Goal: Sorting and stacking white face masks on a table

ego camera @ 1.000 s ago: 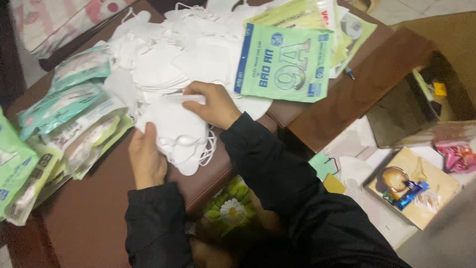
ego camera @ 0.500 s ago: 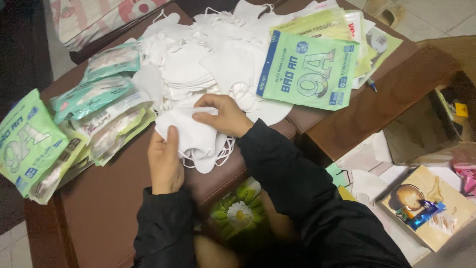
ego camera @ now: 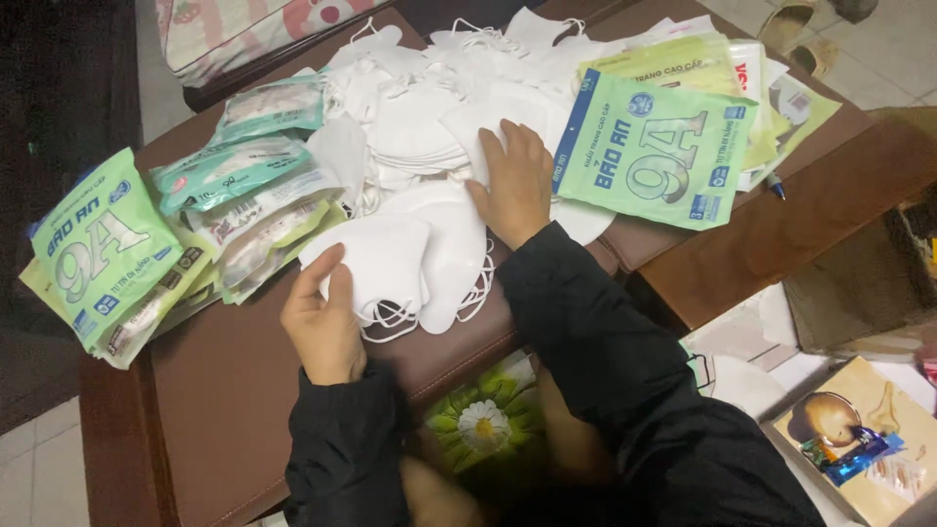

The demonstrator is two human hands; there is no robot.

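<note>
My left hand [ego camera: 322, 322] grips the near edge of a small stack of white face masks [ego camera: 410, 259] lying on the brown leather table top [ego camera: 224, 410]. My right hand [ego camera: 515, 181] lies flat, fingers spread, on the big loose pile of white masks [ego camera: 420, 117] just behind that stack. Elastic ear loops hang off the stack's near side. Both arms wear black sleeves.
Green and white mask packets [ego camera: 102, 249] are heaped at the left, and empty green packets [ego camera: 654, 151] lie at the right. A blue pen [ego camera: 776, 185] rests by them. A cardboard box [ego camera: 869, 283] and a printed box [ego camera: 859, 439] sit on the floor to the right.
My right hand has left the small stack and moved back onto the big pile. The left hand still holds the stack, which now lies flatter on the table.
</note>
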